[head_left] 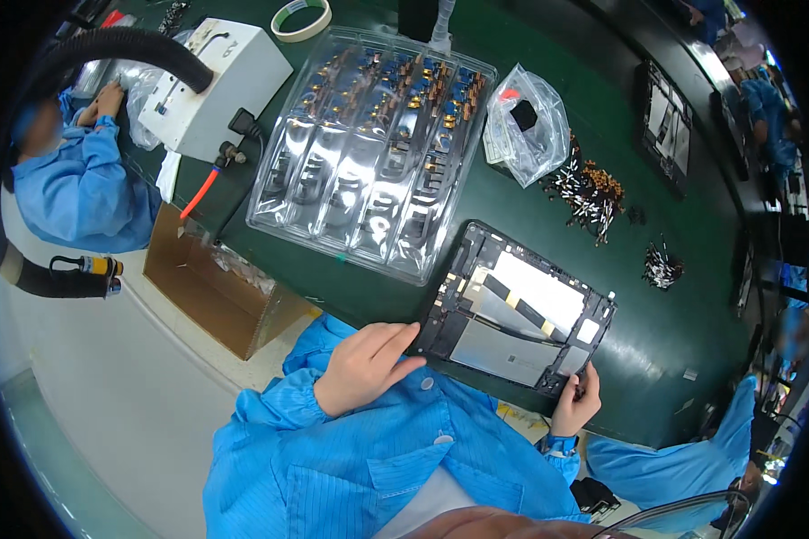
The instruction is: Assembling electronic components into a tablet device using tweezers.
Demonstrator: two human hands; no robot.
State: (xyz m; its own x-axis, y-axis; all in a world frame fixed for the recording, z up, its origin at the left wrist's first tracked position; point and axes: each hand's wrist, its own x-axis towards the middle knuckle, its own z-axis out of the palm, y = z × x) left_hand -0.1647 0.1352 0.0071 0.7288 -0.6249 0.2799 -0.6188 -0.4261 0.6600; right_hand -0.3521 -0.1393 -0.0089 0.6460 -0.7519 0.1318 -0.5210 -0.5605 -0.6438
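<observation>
An opened tablet with its inner parts exposed lies tilted near the front edge of the green table. It has a dark frame, silver-grey panels, a white panel and black-and-yellow strips. At its lower right corner my right hand grips the edge, thumb and fingers bent around it. My left hand is by the tablet's left edge, fingers stretched out and thumb apart. Its fingertips come right up to the frame; whether they touch is hard to tell. Beyond the tablet, a clear plastic tray holds rows of small flex-cable parts.
A white machine with a black hose stands far left, near a tape roll. A cardboard box sits below the table's left edge. Right of the tray lie a plastic bag and piles of small parts. Co-workers sit nearby.
</observation>
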